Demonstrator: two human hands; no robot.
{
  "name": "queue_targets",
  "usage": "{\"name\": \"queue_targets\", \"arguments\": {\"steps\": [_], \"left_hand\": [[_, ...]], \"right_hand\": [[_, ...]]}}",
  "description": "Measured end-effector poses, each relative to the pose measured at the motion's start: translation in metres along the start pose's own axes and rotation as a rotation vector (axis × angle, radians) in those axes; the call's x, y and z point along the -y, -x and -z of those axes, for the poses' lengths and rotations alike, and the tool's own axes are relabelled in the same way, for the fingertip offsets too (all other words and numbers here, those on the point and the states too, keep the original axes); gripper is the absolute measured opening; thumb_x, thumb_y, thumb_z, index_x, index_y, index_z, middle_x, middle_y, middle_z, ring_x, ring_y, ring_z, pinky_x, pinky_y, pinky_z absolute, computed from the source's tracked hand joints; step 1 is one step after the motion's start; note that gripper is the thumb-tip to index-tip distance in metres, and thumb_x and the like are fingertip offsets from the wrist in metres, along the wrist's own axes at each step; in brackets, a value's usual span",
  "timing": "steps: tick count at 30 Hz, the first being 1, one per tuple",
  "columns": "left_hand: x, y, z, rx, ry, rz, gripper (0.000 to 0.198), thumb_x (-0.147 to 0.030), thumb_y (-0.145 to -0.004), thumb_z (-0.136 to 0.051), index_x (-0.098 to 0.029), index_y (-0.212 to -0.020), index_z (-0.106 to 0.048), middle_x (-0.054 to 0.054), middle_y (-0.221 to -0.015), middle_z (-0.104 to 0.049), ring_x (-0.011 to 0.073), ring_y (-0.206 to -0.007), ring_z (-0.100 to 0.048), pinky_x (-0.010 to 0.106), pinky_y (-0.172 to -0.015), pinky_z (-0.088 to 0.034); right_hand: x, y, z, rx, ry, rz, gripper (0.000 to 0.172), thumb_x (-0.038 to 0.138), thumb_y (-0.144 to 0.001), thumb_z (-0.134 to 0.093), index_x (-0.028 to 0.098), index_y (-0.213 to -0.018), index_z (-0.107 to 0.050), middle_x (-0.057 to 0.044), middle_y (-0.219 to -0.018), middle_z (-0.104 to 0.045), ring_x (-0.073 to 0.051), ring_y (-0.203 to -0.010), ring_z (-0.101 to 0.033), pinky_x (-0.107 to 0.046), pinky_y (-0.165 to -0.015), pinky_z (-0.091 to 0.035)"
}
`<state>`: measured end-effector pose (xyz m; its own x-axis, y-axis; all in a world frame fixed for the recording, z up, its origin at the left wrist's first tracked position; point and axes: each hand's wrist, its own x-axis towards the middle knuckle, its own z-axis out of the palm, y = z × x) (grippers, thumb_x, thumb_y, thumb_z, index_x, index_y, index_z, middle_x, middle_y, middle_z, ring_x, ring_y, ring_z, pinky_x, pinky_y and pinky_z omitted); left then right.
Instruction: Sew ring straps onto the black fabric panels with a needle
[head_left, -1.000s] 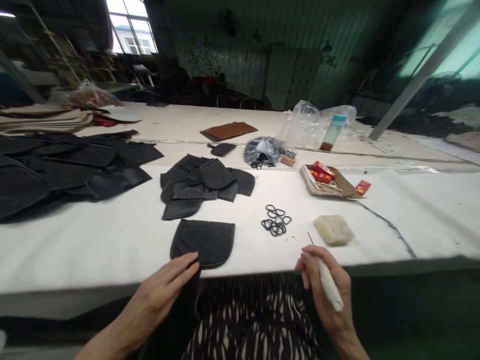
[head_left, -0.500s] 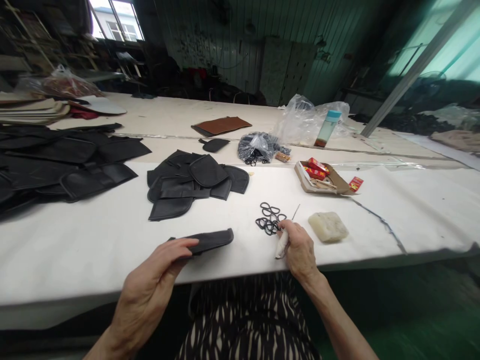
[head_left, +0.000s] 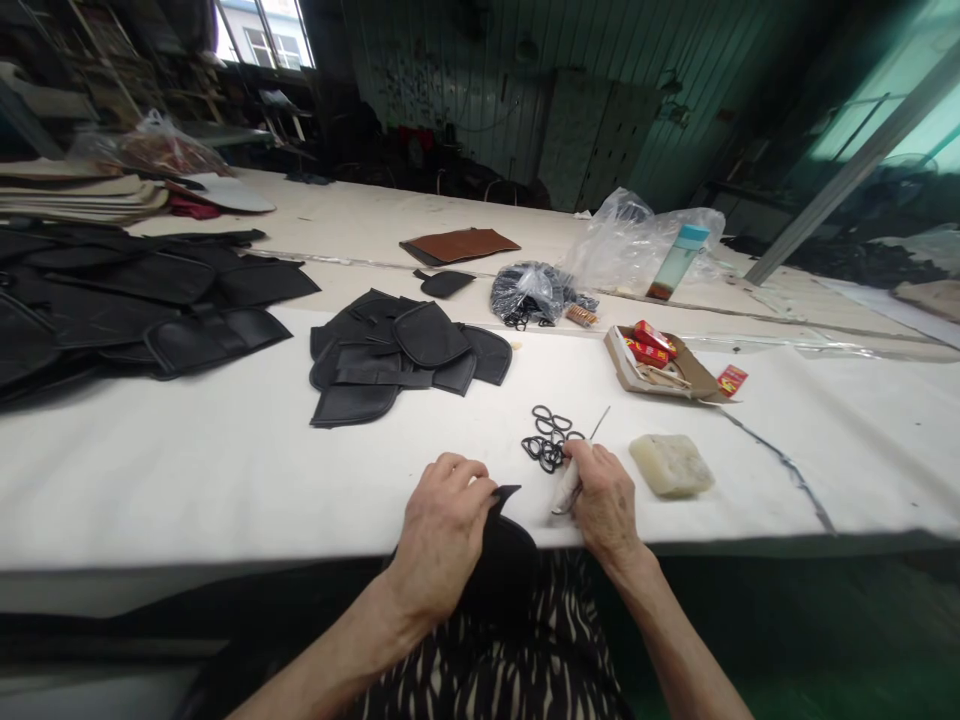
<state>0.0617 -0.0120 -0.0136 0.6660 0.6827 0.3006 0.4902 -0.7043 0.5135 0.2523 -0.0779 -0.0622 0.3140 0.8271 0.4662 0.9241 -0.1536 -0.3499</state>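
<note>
1. The black leather piece [head_left: 511, 560] is no longer on the table [head_left: 225, 480]. A second ago it lay flat near the front edge. Half a second ago it was tipped up on its edge. Now it hangs past the edge over the person's lap, with only its top corner showing above the table line.

2. The left hand [head_left: 446, 530] has gone from resting flat on the piece to a curled grip. Its fingers and thumb are pinched shut on the upper corner, and the knuckles are bunched.

3. The right hand [head_left: 602, 497] has come up from below the table edge and now sits on the cloth. It is closed around the white-wrapped handle of an awl [head_left: 568, 487], whose thin needle points up and away past the fingers.

4. That hand's fingertips are now just beside the small pile of black rings [head_left: 550, 440], perhaps touching the nearest one. I cannot tell whether a ring has been taken.

5. The two hands have drawn close together, so the piece and the awl are now near each other at the table's front. The work in hand has moved off the tabletop and into the person's grip.

6. The rest has stayed put. The waxy block [head_left: 670, 465] lies to the right of the rings, the heap of black pieces [head_left: 405, 355] lies further back, and the cardboard box [head_left: 694, 375] sits beyond the block.
</note>
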Motion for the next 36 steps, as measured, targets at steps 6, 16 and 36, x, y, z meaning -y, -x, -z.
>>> {"name": "queue_targets", "arguments": {"steps": [6, 16, 36], "left_hand": [[-0.008, 0.007, -0.009, 0.051, 0.179, 0.149, 0.026, -0.016, -0.087, -0.041, -0.017, -0.078, -0.065, 0.004, -0.069, -0.063, 0.0158, -0.062, -0.055, 0.029, -0.061, -0.044], [0.0, -0.004, -0.012, 0.219, 0.91, 0.66, 0.016, -0.023, -0.078, -0.051, -0.012, -0.079, -0.063, 0.001, -0.052, -0.061, 0.0158, -0.053, -0.061, 0.024, -0.051, -0.047], [0.003, 0.004, -0.011, 0.25, 0.832, 0.475, 0.024, -0.027, -0.08, -0.05, -0.016, -0.084, -0.071, -0.002, -0.052, -0.056, 0.0118, -0.053, -0.052, 0.023, -0.06, -0.04]], "right_hand": [[-0.003, -0.001, 0.005, -0.081, -0.048, -0.049, 0.026, 0.004, -0.074, -0.037, 0.018, -0.086, -0.056, -0.006, -0.072, -0.055, -0.021, -0.07, -0.048, -0.032, -0.065, -0.036], [0.042, 0.001, 0.046, 0.071, -0.709, -0.316, 0.009, 0.03, -0.085, -0.055, 0.022, -0.088, -0.054, 0.0, -0.082, -0.061, -0.016, -0.074, -0.056, -0.026, -0.065, -0.043], [0.044, -0.026, 0.047, 0.519, -0.774, -0.265, 0.01, 0.025, -0.075, -0.062, 0.02, -0.074, -0.053, 0.004, -0.066, -0.055, -0.011, -0.059, -0.045, -0.023, -0.055, -0.034]]}}
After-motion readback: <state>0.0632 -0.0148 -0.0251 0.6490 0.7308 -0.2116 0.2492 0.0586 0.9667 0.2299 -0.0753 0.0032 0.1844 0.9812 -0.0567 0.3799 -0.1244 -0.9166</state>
